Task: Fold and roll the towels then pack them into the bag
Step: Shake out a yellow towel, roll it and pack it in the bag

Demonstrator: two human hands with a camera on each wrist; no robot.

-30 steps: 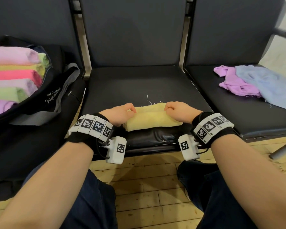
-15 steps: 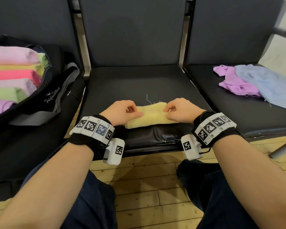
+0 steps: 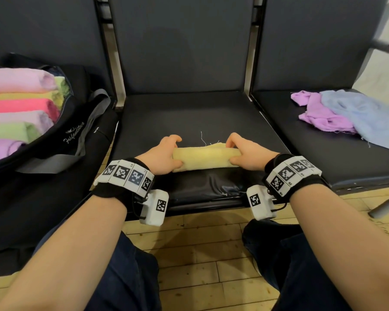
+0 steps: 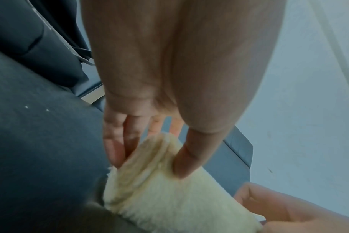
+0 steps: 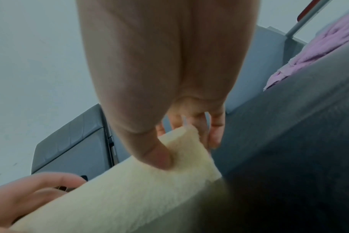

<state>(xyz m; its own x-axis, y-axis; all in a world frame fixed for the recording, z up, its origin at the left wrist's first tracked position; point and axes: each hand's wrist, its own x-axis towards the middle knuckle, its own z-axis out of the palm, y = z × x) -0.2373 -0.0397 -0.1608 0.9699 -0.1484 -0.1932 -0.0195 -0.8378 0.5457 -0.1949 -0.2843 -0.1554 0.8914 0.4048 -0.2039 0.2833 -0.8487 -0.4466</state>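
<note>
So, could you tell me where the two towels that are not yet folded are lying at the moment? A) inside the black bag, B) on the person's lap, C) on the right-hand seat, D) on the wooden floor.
C: the crumpled purple towel and light blue towel lie loose on the right-hand seat, while the black bag on the left holds only rolled ones.

Black wristbands (image 3: 112, 192), checkered white tags (image 3: 292, 171)

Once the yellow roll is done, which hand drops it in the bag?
Probably left. The bag sits on the left hand's side, beside the yellow roll; the right hand would have to cross over. Both hands grip the roll's ends.
</note>
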